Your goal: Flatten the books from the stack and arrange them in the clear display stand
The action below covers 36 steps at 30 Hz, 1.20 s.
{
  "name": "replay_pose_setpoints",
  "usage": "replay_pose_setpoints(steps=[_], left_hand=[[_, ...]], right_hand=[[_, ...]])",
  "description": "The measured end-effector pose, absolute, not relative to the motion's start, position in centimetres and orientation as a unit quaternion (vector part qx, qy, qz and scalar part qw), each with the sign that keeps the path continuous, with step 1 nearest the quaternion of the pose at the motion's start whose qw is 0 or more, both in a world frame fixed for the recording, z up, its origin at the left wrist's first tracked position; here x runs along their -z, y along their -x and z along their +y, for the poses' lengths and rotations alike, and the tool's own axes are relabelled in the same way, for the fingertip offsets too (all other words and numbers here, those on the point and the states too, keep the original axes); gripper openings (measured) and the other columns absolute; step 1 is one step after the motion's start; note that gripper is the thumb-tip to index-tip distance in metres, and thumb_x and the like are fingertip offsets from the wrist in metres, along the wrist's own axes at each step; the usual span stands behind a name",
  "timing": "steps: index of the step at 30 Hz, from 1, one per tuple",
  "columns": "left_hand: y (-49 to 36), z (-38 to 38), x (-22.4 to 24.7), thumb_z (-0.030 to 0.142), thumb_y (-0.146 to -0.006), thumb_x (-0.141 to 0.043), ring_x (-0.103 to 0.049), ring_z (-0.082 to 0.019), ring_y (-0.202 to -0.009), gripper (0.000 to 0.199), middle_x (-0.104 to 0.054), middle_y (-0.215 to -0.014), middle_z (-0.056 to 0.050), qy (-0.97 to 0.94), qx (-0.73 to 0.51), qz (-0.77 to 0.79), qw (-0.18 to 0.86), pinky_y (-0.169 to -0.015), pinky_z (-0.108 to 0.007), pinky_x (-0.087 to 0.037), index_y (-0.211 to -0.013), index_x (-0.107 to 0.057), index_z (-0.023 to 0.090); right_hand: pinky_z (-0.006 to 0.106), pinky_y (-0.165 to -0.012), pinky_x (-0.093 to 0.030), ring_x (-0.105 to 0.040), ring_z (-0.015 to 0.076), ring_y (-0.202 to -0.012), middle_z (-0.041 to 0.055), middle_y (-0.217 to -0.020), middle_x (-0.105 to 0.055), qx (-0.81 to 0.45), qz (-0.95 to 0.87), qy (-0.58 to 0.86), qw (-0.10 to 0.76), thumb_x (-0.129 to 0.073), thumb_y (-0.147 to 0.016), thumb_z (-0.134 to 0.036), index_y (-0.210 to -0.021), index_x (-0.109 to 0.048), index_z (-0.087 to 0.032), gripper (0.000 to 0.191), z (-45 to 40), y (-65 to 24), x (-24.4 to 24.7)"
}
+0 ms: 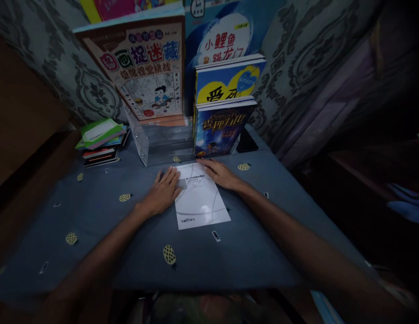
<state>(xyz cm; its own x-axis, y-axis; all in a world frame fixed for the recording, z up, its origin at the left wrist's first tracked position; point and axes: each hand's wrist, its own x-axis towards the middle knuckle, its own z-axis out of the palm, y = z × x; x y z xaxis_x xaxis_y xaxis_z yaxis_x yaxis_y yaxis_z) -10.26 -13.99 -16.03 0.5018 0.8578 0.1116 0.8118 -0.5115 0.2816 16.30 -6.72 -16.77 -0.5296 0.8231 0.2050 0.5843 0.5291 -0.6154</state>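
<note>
A white printed booklet or sheet lies flat on the blue-grey cloth, with grey curved lines and "valli" at its lower left. My left hand rests at its left edge, fingers spread and fingertips by the upper left corner. At the upper right corner, my right hand lies palm down with its fingers stretched out over the edge. Neither hand grips anything. Just beyond the booklet stands a clear acrylic rack holding upright books, among them a brown-bordered picture book and a dark blue book.
Small books and booklets are stacked at the back left. A black flat object lies behind the rack's right side. The table has a pineapple-patterned cloth. Patterned wall covering rises behind, and a pale curtain hangs at the right.
</note>
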Motion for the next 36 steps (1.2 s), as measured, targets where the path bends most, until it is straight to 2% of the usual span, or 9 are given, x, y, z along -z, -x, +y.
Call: replay_pose_setpoints(steps=[6,10,15,19,23,27,32,36], left_hand=[[9.2,-12.2,15.4,0.059,-0.098,-0.043,-0.018,-0.031,-0.155,0.072,-0.028,-0.164,-0.018,-0.895,-0.088,0.406,0.164,-0.125,-0.053,-0.007,-0.155,-0.033,0.015],[6.2,-12.5,14.7,0.059,-0.099,-0.044,-0.015,-0.028,-0.156,0.073,-0.023,-0.166,-0.016,-0.916,-0.062,0.345,0.193,-0.126,-0.049,-0.005,-0.157,-0.030,0.016],[3.0,-14.9,14.0,0.056,-0.099,-0.048,-0.018,-0.026,-0.155,0.069,-0.026,-0.165,-0.011,-0.940,-0.065,0.257,0.213,-0.126,-0.052,0.001,-0.157,-0.030,0.024],[2.4,-16.1,13.9,0.058,-0.097,-0.051,-0.019,-0.026,-0.155,0.069,-0.028,-0.165,-0.009,-0.944,-0.086,0.226,0.223,-0.126,-0.054,0.002,-0.156,-0.031,0.029],[2.1,-16.3,13.8,0.060,-0.097,-0.049,-0.020,-0.028,-0.155,0.070,-0.029,-0.164,-0.011,-0.949,-0.089,0.216,0.214,-0.125,-0.056,0.002,-0.157,-0.031,0.027],[1.0,-17.0,13.8,0.059,-0.099,-0.047,-0.021,-0.029,-0.155,0.071,-0.030,-0.164,-0.013,-0.962,-0.055,0.188,0.191,-0.124,-0.057,0.004,-0.158,-0.028,0.025],[0.2,-18.2,13.8,0.049,-0.104,-0.039,-0.023,-0.026,-0.154,0.061,-0.033,-0.163,-0.009,-0.968,-0.045,0.166,0.184,-0.125,-0.058,0.000,-0.159,-0.024,0.027],[1.0,-18.8,13.9,0.041,-0.106,-0.035,-0.022,-0.023,-0.155,0.054,-0.032,-0.164,-0.005,-0.969,-0.030,0.167,0.178,-0.126,-0.055,-0.004,-0.158,-0.028,0.027]], right_hand=[[0.055,-0.124,-0.024,-0.046,0.0271,-0.143,0.0069,-0.151,-0.053,-0.261,-0.842,0.414,0.227,-0.034,-0.104,-0.039,-0.147,-0.050,-0.021,0.049,-6.6,-16.4,16.9],[0.053,-0.124,-0.024,-0.042,0.0270,-0.146,0.0104,-0.152,-0.052,-0.262,-0.849,0.407,0.211,-0.032,-0.105,-0.044,-0.148,-0.049,-0.017,0.053,-6.7,-16.2,16.7],[0.055,-0.124,-0.022,-0.039,0.0265,-0.147,0.0082,-0.152,-0.053,-0.258,-0.853,0.401,0.214,-0.031,-0.105,-0.049,-0.148,-0.050,-0.021,0.054,-6.9,-16.1,16.6],[0.054,-0.125,-0.022,-0.036,0.0269,-0.149,0.0076,-0.152,-0.052,-0.260,-0.850,0.401,0.221,-0.032,-0.105,-0.050,-0.147,-0.051,-0.022,0.054,-6.8,-16.0,16.9],[0.057,-0.124,-0.023,-0.037,0.0275,-0.148,0.0067,-0.151,-0.053,-0.259,-0.848,0.404,0.225,-0.034,-0.105,-0.048,-0.146,-0.052,-0.024,0.051,-6.7,-15.9,16.9],[0.056,-0.123,-0.024,-0.040,0.0277,-0.147,0.0083,-0.150,-0.055,-0.251,-0.851,0.404,0.223,-0.035,-0.105,-0.044,-0.145,-0.053,-0.021,0.050,-6.9,-15.9,16.8],[0.055,-0.123,-0.024,-0.039,0.0275,-0.148,0.0088,-0.150,-0.054,-0.248,-0.854,0.398,0.224,-0.036,-0.104,-0.043,-0.144,-0.054,-0.021,0.049,-7.0,-16.0,16.7],[0.055,-0.123,-0.024,-0.038,0.0283,-0.148,0.0129,-0.150,-0.054,-0.234,-0.856,0.404,0.223,-0.034,-0.105,-0.042,-0.143,-0.055,-0.017,0.050,-7.3,-15.8,16.6]])
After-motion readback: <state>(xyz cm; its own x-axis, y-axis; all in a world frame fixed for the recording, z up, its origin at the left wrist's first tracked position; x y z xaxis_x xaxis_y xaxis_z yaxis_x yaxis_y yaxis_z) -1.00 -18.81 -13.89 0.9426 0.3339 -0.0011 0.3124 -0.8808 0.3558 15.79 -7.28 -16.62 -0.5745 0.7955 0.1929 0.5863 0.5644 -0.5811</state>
